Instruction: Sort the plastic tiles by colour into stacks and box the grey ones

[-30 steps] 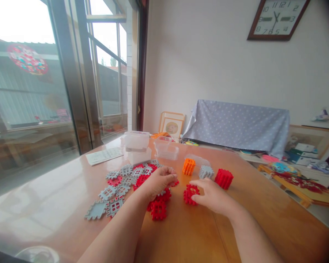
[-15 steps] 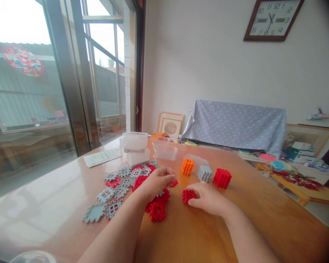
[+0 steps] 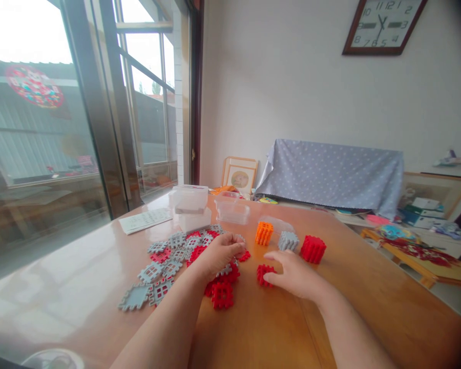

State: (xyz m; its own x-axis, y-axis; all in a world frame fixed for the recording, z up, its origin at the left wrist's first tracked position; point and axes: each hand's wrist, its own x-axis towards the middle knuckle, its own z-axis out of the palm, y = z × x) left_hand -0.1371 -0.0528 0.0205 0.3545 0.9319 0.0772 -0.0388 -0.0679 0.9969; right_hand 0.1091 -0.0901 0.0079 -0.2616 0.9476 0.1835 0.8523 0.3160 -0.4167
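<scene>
My left hand hovers over the right side of a loose pile of grey and red notched plastic tiles, its fingers pinched together; what they hold, if anything, is hidden. My right hand is open, thumb and fingers apart, beside a small red stack of tiles. Behind it stand an orange stack, a grey stack and a taller red stack. One red window tile lies at the near edge of the pile.
Clear plastic boxes and an open clear container stand at the back of the table. A printed sheet lies at the back left. A clear round object sits at the near left edge.
My right hand's fingers have lifted and spread away from the small red stack, which stays on the table. My left hand is almost unmoved.
</scene>
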